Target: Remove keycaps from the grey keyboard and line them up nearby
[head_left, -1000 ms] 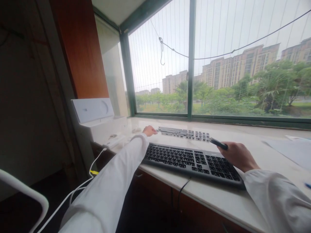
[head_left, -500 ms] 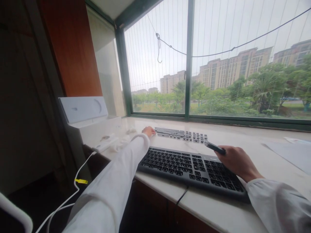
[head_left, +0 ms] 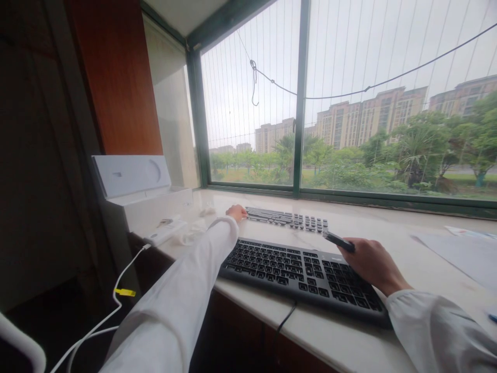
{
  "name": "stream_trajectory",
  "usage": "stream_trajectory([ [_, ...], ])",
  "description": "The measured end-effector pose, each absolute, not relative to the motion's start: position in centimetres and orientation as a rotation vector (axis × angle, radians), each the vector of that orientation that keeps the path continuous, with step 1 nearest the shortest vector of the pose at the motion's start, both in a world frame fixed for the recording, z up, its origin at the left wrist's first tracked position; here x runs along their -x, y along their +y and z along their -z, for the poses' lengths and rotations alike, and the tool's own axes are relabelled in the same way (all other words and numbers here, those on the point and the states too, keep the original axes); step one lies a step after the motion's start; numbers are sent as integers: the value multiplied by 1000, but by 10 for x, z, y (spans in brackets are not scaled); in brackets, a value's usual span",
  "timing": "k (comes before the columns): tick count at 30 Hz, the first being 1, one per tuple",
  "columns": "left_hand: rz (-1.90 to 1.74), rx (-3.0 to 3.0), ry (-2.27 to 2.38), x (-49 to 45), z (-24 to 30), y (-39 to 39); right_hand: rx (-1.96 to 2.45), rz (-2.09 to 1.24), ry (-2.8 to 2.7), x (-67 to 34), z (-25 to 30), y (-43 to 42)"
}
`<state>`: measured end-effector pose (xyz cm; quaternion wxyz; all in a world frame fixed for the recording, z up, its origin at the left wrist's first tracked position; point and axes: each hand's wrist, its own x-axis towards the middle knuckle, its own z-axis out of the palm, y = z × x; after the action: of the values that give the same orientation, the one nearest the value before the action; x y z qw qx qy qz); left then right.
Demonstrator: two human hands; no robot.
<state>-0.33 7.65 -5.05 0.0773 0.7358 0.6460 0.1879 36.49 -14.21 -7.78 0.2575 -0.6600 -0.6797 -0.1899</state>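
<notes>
A black keyboard [head_left: 267, 282] lies along the front of the counter, its key sockets bare of caps. Behind it, loose dark keycaps [head_left: 285, 217] are laid out in rows. My left hand [head_left: 236, 212] reaches to the left end of these rows, fingertips drawn together at the caps; whatever they pinch is too small to make out. Above the keyboard's right end, my right hand [head_left: 375, 264] is closed round a short dark tool [head_left: 338, 241] with a greyish tip, perhaps a brush. That tip points left, close to the right end of the keycap rows.
An open white box [head_left: 143, 210] stands at the left, near a white power strip [head_left: 166, 232] with a white cable [head_left: 128, 268]. Papers [head_left: 458, 254] lie on the right of the counter [head_left: 388, 223]. A window runs behind it.
The camera view has shifted slightly. My right hand with the tool appears a little further left and lower; my left hand stays at the end of the keycap rows.
</notes>
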Motion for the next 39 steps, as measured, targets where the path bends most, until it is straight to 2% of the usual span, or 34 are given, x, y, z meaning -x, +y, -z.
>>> stream_trajectory([
  [10, -586, -2288, 1988, 17, 19, 48, 1855, 477, -1836, -365, 74, -144],
  [17, -743, -2359, 1886, 35, -1, -25, 1903, 456, -1823, -364, 71, -147],
  [24, -1308, -2219, 1594, 86, 41, -113, 1889, 397, -1781, -361, 69, -150],
  [31, -1101, -2278, 1202, 120, 75, -156, 1956, 345, -1745, -356, 67, -154],
  [39, -1132, -2264, 1063, 126, 81, -155, 1884, 433, -1612, -347, 61, -164],
])
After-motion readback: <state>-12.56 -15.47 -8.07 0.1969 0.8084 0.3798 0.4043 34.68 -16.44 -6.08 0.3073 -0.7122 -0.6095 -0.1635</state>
